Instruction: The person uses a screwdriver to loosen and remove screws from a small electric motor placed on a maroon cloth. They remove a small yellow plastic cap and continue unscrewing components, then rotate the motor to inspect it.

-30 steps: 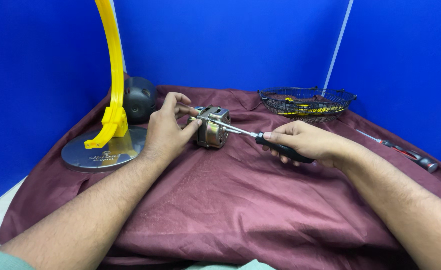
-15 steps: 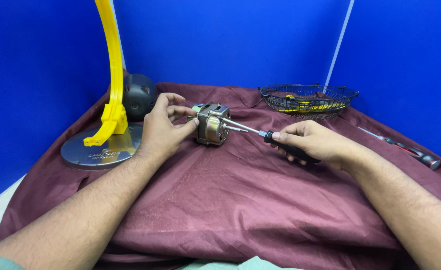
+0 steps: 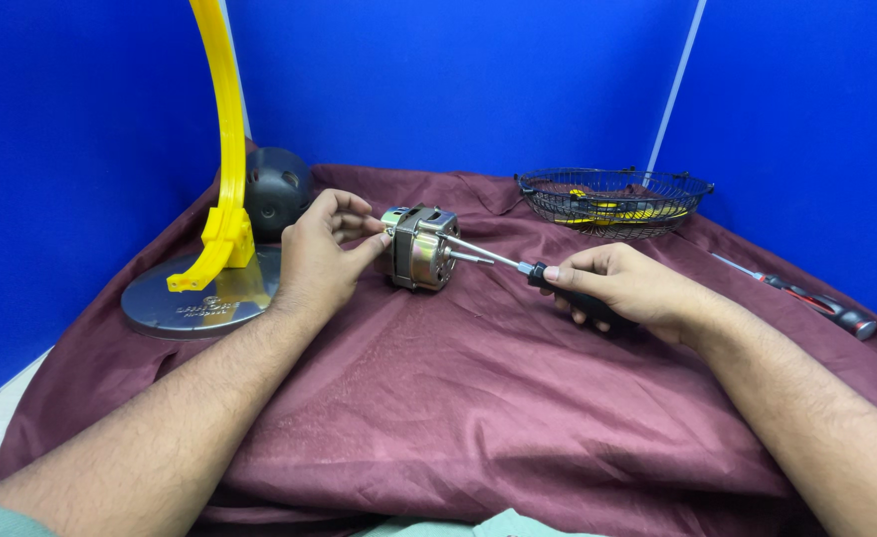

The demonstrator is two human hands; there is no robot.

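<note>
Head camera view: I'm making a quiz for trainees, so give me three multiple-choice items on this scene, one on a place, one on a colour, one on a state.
1. Where does the wire basket stand?
A. at the far right of the cloth
B. on the round metal base
C. under the left forearm

2. What colour is the curved arm that rises from the round base?
A. red
B. yellow
C. green

3. What does the right hand hold?
A. nothing, it lies flat
B. the basket's rim
C. a black-handled screwdriver with its tip at the small motor

Answers:
1 A, the basket sits on the maroon cloth near the blue back wall, right of the motor.
2 B, the arm is plainly yellow.
3 C, its fingers wrap the handle while the left hand steadies the motor.
</note>
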